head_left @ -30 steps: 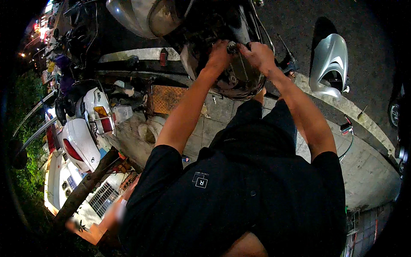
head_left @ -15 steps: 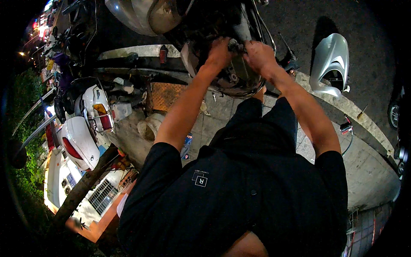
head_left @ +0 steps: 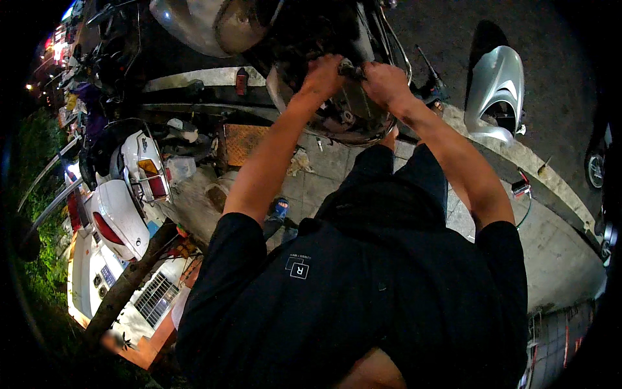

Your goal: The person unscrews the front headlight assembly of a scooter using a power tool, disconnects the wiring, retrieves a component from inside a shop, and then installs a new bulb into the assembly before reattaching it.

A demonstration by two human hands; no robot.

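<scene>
A motor scooter [head_left: 324, 39] stands before me at the top of the view with its dark inner parts bare. Both my hands reach into that opening. My left hand [head_left: 322, 78] is closed, its fingertips at a small dark metal part [head_left: 350, 69] between the hands. From the other side my right hand [head_left: 387, 85] is closed on the same part, thumb and fingers bent round its end. The fingers cover much of the part, so its kind does not show. Below the hands sits a rounded lower housing [head_left: 353, 117] of the scooter.
On the asphalt to the right lies a silver body panel [head_left: 495, 97]. A dark long-handled object [head_left: 433, 74] is nearer. A red-and-black device [head_left: 520, 187] with a cable lies by the kerb [head_left: 551, 175]. Left are a bottle [head_left: 241, 82], a rusty plate [head_left: 243, 144], parked white scooters [head_left: 120, 220] and someone's blue shoe [head_left: 280, 207].
The whole view has shifted slightly. Both hands stay at the small metal part with little change of grip. The blue shoe at the left shows farther up, with more of it in sight.
</scene>
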